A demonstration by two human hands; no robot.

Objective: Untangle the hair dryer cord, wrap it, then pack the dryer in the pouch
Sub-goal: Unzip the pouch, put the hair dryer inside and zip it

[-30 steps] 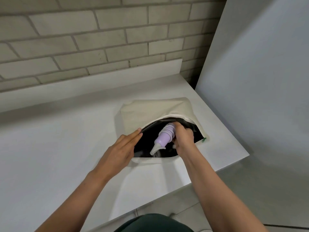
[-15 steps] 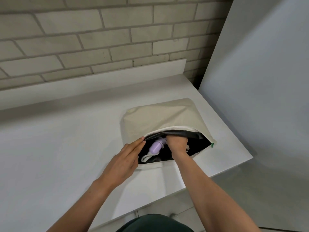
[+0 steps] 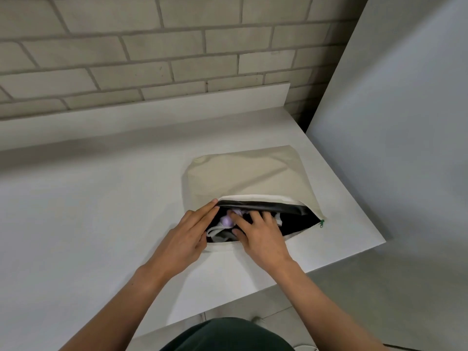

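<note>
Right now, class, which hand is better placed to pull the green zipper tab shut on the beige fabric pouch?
Right hand: it lies nearer the green zipper tab; the left hand holds the beige fabric pouch at its far end.

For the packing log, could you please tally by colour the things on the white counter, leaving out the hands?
Beige: 1, the pouch, open, black lining showing.
Lilac: 1, the hair dryer, mostly inside the pouch.
White: 1, the cord, at the pouch mouth.
Green: 1, the zipper pull.
Total: 4
</note>
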